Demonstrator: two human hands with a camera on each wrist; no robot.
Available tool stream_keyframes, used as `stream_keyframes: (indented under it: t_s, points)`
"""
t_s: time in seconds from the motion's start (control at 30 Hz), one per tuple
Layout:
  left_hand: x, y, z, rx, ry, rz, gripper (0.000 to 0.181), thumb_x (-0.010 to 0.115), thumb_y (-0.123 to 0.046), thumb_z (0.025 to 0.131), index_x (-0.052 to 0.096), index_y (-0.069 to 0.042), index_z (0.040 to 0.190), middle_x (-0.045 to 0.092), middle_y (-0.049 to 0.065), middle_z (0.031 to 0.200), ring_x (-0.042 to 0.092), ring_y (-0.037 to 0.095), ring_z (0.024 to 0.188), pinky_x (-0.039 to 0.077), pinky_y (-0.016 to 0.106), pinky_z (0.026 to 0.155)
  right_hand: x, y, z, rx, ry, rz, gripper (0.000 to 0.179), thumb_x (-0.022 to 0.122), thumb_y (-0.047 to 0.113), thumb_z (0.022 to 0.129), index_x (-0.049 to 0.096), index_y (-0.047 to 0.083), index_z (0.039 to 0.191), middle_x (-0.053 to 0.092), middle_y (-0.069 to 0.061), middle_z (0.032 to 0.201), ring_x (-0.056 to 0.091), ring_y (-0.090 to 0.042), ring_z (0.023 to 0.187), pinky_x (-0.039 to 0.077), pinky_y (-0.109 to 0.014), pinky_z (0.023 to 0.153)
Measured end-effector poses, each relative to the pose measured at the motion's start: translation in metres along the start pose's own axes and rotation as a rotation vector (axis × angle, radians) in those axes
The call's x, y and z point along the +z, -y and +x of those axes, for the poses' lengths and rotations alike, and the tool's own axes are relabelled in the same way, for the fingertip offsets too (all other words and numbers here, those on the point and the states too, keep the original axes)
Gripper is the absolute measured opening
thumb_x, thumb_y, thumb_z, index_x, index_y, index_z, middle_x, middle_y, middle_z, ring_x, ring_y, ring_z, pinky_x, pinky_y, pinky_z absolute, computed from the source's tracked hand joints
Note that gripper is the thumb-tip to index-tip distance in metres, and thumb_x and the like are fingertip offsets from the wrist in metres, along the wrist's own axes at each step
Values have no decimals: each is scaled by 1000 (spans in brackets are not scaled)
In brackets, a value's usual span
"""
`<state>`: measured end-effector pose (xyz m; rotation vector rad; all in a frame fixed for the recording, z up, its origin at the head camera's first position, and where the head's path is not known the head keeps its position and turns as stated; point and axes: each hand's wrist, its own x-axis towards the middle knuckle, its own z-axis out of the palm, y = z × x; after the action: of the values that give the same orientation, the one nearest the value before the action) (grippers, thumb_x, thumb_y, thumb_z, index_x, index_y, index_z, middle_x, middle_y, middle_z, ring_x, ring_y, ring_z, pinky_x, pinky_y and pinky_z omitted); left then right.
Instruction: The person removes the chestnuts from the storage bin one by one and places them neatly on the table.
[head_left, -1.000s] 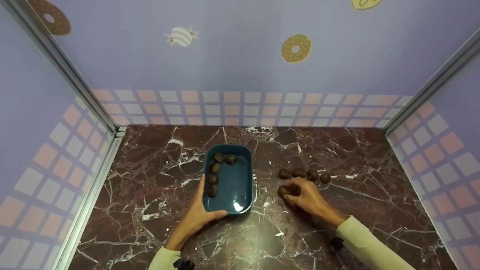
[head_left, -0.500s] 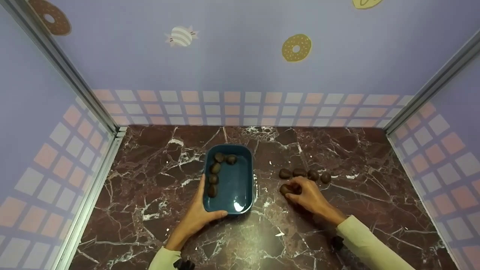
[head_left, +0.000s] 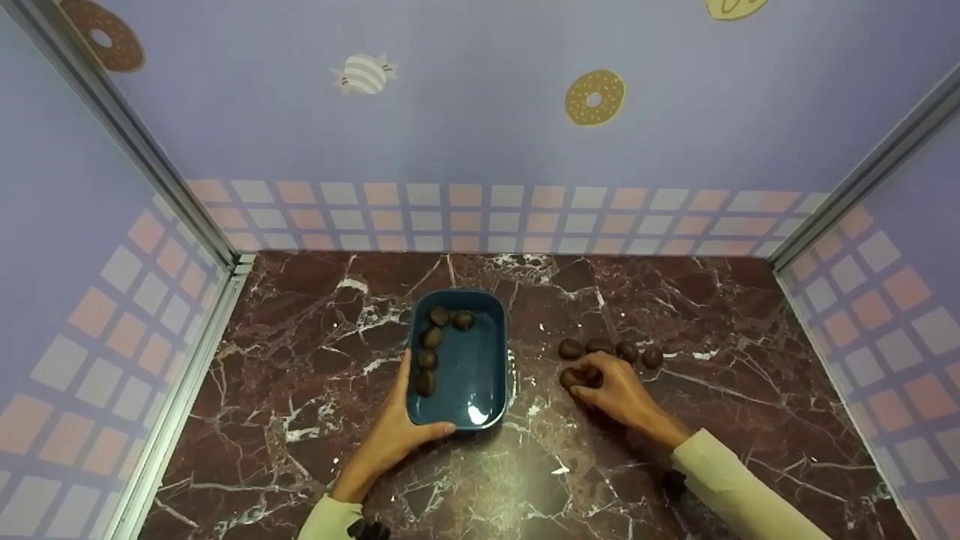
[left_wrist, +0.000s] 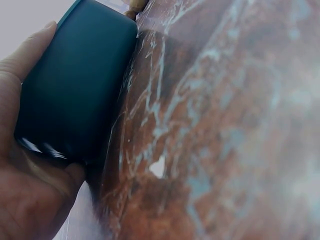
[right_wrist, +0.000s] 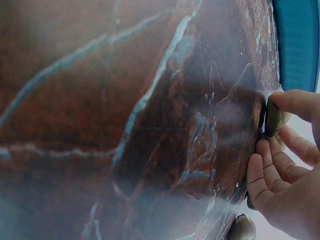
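Observation:
A dark blue rectangular dish [head_left: 466, 367] with rounded corners stands on the marble surface, several brown chestnuts [head_left: 430, 337] lining its left side and upper left corner. My left hand [head_left: 394, 431] holds the dish's near left corner, fingers along the left wall and thumb at the near edge. To the right of the dish, my right hand [head_left: 613, 391] pinches a chestnut [head_left: 572, 379] between thumb and fingers, at the table surface. In the right wrist view this chestnut [right_wrist: 275, 117] shows between thumb and fingertip. Something dark under the right hand's fingers is partly hidden.
Just beyond the right hand lies a row of several chestnuts [head_left: 599, 346] on the marble tabletop [head_left: 337, 315]. Purple patterned walls [head_left: 480, 135] enclose the back and both sides. A metal rail [head_left: 180, 390] runs along the left edge.
The right hand, with the chestnut, has shifted very slightly to the right. The left hand and the dish look the same.

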<state>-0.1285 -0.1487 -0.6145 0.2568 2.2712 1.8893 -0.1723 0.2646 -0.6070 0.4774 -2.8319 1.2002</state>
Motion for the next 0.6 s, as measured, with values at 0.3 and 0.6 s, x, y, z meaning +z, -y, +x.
stream_keyframes:
  t_s: [0.3, 0.6]
  points:
    - [1, -1, -1, 2, -6, 12, 145, 103, -25, 80, -2, -22, 179, -1, 12, 185, 3, 38, 169, 7, 69, 132, -9, 11, 2, -34, -29, -18, 31, 93, 3, 86, 79, 2, 114, 76, -11, 110, 75, -30, 101, 62, -48, 93]
    - [1, -2, -2, -13, -6, 28, 144, 102, -27, 80, -2, -23, 179, -1, 13, 185, 3, 40, 169, 7, 71, 131, -22, 37, 15, -98, -21, -36, 36, 95, 5, 86, 79, 0, 117, 77, -10, 114, 74, -34, 105, 62, -51, 95]
